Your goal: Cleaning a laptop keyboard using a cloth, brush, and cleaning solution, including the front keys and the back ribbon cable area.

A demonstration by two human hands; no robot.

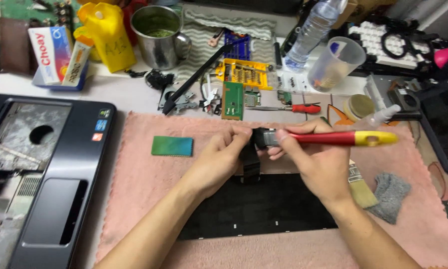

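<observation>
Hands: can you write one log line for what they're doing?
left hand: pinches black ribbon cable | right hand: holds red tool at cable end | under: black keyboard on pink towel

Towel under both hands: the pink fringed cloth towel (149, 199) is showing plain pink.
Panel beneath the wrists: the flat black rectangular keyboard back (264, 206) is showing black with small pale slots.
Tool in the right hand (318, 164): the red-and-yellow plastic-handled tool (348, 138) is running red into yellow.
Card left of the left hand (219, 159): the small green rectangular card (172, 146) is shading green to teal.
Rag right of the right hand: the grey knitted rag (389, 196) is showing mottled grey.
</observation>
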